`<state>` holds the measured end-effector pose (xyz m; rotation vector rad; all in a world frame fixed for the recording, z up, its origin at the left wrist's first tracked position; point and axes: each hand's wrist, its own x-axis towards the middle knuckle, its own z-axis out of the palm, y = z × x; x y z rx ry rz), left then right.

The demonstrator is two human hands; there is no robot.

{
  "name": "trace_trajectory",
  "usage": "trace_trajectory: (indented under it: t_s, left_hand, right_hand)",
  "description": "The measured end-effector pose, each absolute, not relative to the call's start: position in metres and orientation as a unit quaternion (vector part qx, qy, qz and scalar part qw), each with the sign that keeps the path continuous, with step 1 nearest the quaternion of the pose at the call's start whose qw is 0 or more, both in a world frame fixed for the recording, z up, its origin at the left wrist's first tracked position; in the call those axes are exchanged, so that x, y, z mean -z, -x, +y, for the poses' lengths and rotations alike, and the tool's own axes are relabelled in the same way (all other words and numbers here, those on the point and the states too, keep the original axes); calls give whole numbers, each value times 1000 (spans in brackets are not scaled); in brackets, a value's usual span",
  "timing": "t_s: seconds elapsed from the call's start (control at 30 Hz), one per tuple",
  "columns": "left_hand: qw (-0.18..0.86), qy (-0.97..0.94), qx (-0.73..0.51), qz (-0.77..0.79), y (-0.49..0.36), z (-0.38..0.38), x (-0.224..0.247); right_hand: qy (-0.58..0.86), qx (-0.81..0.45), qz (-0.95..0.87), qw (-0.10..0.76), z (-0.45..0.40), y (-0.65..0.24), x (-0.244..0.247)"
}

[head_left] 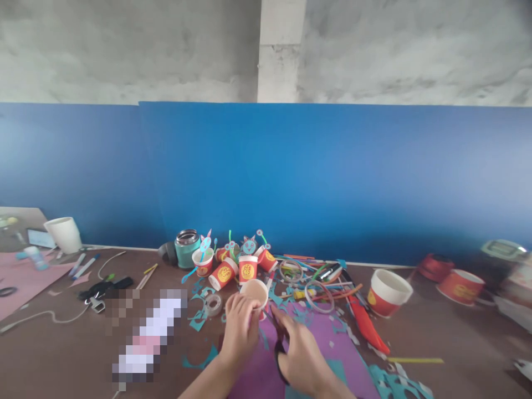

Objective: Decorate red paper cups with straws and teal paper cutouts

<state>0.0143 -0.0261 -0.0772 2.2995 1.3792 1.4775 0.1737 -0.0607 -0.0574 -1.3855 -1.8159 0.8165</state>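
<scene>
Near the table's front middle, my left hand (pixel 241 326) is closed round a paper cup (pixel 255 291) whose open top faces up toward the camera. My right hand (pixel 300 349) grips black-handled scissors (pixel 280 354), the blades pointing up and left to the cup's right side, close to its rim. Whether the blades touch the cup is hard to tell. Beneath both hands lies a purple sheet (pixel 320 332) with teal paper scraps on it. Just behind the cup stand red and white paper cups (pixel 248 270), some tipped over, with paper figures and straws.
A roll of clear tape (pixel 213 305) lies left of my hands, with a teal thermos (pixel 188 249) behind. Straws, pens and rings (pixel 319 296) clutter the right, beside a red pouch (pixel 368 327) and a larger cup (pixel 389 292). A blue partition (pixel 291 183) borders the table (pixel 457 354).
</scene>
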Motion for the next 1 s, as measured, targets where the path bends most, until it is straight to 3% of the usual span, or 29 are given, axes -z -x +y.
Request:
trace_trajectory:
  t_s: [0.1,0.27,0.37,0.5,0.6,0.67,0.77,1.0]
  left_hand:
    - [29,-761,-467,449,-18,-32,73]
    - [9,-750,-472,464,-18,-33,71]
    - [13,-755,-470,458,-15,-32,72]
    - [4,-681,-562,468,-13,-28,83]
    - [114,-652,-585,469,-16,-23,95]
    - [227,-641,-574,456,-20,-20,100]
    - [318,-594,-579,458,-24,-17,102]
    - [296,-510,-632,502,-14,-8,97]
  right_hand:
    - [548,-132,-781,270,-66,-173,59]
    - [547,-57,-808,213,-67,-175,58]
    - [545,-91,-795,248,-66,-175,61]
    - [532,-264,-713,373,-59,-174,65]
    - [489,-396,-634,449,-54,-173,63]
    - [464,-438,-621,456,-54,-171,61]
    - [468,-424,-642,434,-57,-171,59]
    - [494,-293,-720,390,-56,-181,68]
